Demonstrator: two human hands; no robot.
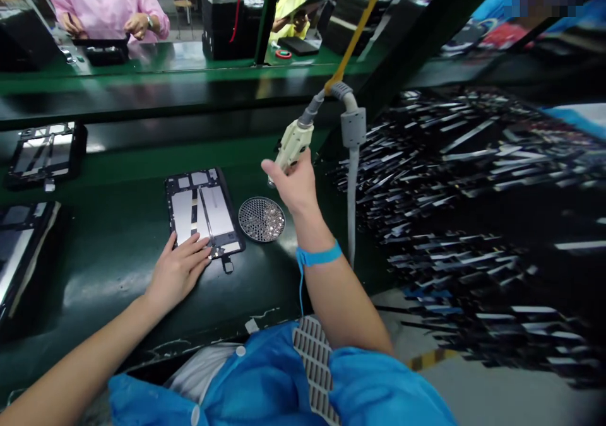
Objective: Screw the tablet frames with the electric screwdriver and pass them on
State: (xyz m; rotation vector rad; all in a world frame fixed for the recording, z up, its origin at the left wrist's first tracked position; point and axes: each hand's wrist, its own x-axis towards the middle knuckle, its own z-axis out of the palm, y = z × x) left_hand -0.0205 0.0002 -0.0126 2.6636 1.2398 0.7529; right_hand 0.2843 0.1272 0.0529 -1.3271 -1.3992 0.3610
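An opened tablet chassis with silver plates lies on the dark green belt in front of me. My left hand rests flat on its near left corner, fingers spread. My right hand is raised above the belt and grips a cream electric screwdriver, which hangs from a grey cable and a yellow strap. A round perforated screw tray with small screws sits between the tablet and my right hand. A blue wrist strap circles my right wrist.
Two more opened devices lie at the left: one farther back, one at the near edge. A bin of many thin black parts fills the right. Across the line, a person in pink and another in yellow work.
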